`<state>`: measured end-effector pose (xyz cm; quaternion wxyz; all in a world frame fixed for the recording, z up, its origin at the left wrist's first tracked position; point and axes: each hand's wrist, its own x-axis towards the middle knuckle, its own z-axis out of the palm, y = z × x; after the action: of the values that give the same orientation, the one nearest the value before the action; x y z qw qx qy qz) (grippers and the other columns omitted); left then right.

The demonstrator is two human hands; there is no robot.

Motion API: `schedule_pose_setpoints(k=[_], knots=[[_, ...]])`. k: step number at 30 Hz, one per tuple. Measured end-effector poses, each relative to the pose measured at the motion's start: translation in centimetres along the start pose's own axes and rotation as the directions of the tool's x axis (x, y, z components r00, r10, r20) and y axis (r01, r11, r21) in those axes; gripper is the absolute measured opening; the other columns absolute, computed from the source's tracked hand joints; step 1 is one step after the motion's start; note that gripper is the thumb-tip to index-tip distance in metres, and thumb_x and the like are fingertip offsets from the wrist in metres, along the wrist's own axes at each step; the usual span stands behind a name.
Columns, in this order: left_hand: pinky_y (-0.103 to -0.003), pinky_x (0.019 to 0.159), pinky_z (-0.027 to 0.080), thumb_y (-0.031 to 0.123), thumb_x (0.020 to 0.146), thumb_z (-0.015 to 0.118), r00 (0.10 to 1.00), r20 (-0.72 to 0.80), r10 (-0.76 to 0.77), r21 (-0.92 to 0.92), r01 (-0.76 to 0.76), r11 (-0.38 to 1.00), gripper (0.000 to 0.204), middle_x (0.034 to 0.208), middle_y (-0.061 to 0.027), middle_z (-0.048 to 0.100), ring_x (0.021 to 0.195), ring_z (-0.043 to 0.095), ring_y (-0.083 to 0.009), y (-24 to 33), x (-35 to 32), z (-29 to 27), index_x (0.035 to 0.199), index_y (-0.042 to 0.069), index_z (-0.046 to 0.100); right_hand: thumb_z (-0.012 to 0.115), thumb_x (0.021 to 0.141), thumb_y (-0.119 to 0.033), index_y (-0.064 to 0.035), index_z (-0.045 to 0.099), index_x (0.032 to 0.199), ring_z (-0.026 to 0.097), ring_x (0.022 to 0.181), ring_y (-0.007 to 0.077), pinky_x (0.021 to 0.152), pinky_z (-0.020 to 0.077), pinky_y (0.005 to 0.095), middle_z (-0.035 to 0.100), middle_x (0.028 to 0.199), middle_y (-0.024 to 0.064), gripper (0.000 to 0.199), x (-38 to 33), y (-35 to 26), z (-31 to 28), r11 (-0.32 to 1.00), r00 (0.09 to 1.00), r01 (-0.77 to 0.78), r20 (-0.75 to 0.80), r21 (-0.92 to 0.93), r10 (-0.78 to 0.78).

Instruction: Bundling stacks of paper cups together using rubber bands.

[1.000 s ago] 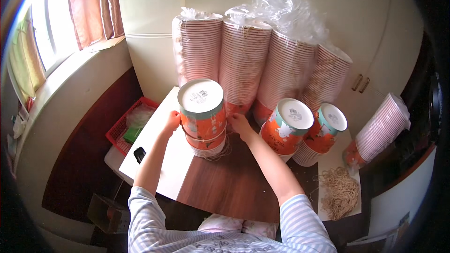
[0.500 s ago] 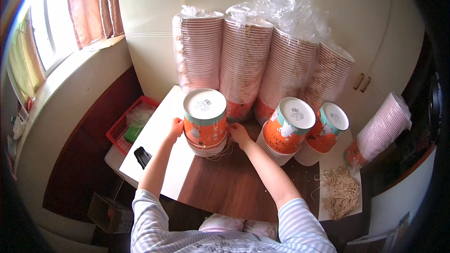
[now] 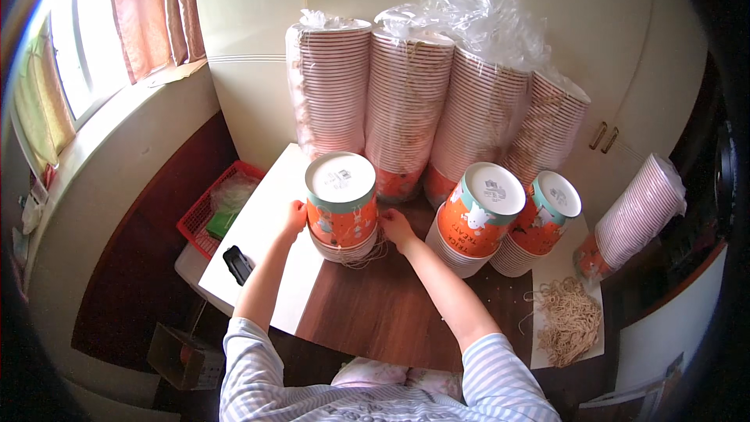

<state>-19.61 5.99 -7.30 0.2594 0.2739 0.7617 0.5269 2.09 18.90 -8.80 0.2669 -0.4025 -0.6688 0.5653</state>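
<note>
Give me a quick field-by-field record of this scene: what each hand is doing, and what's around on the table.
left hand: on the left side of the upside-down cup stack
right hand: on the stack's right side, low down
string: thin loops at the stack's base
beside: two more upside-down stacks
behind: tall bagged cup stacks
table right: pile of strings
table left: small black device

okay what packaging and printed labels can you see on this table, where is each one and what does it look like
Short cup stack, between both hands, upside down: orange, teal band, white base.
Two more orange stacks, right of it, tilted.
Tall plastic-wrapped cup sleeves, at the back wall: white, reddish rims.
Wrapped sleeve, far right, leaning.
Left hand and right hand touch the short stack's base.
</note>
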Motion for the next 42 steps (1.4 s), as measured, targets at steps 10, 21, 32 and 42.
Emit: schedule_pose_setpoints(k=[10,21,32,42], knots=[[-0.026,0.032,0.030,0.016,0.087,0.042,0.999,-0.032,-0.006,-0.001,0.006,1.000,0.021,0.055,-0.0064,0.052,0.039,0.043,-0.0116,-1.5,0.3,-0.6,0.077,0.001,0.054,0.054,0.084,-0.016,-0.0037,0.052,0.091,0.049,0.055,0.0121,0.045,0.0391,0.0256,0.055,0.070,0.0048,0.014,-1.4,-1.8,0.7,0.997,0.996,-0.029,0.088,0.066,0.024],[-0.024,0.034,0.031,0.025,0.088,0.047,0.972,-0.222,0.078,-0.008,-0.082,0.997,0.020,0.061,-0.0037,0.048,0.042,0.040,-0.0094,-5.3,1.3,-0.3,0.087,0.005,0.047,0.062,0.078,-0.018,-0.0017,0.052,0.100,0.057,0.076,0.0218,0.069,0.0472,0.0329,0.058,0.084,0.0117,0.029,-1.1,2.3,-0.2,0.821,0.865,0.463,-0.032,-0.334,-0.500],[-0.023,0.061,0.041,0.006,0.082,0.054,0.959,-0.147,0.240,-0.251,-0.271,0.929,0.007,0.074,-0.0022,0.053,0.067,0.047,-0.0086,-1.7,-17.7,2.0,0.085,0.000,0.053,0.070,0.067,-0.019,-0.0072,0.055,0.096,0.049,0.096,0.0222,0.088,0.0339,0.0405,0.054,0.099,0.0055,0.035,-17.3,-12.5,-16.9,0.162,0.511,0.245,-0.015,-0.956,-0.860],[-0.035,0.072,0.048,0.005,0.073,0.057,0.725,0.387,0.570,0.064,-0.637,0.768,0.022,0.094,-0.0136,0.057,0.085,0.056,-0.0286,2.8,-22.1,12.1,0.095,0.002,0.056,0.066,0.069,-0.009,-0.0045,0.056,0.075,0.054,0.077,0.0284,0.067,0.0439,0.0383,0.056,0.077,0.0086,0.012,-14.8,-12.2,-18.7,0.339,0.614,0.349,-0.060,-0.874,-0.787]])
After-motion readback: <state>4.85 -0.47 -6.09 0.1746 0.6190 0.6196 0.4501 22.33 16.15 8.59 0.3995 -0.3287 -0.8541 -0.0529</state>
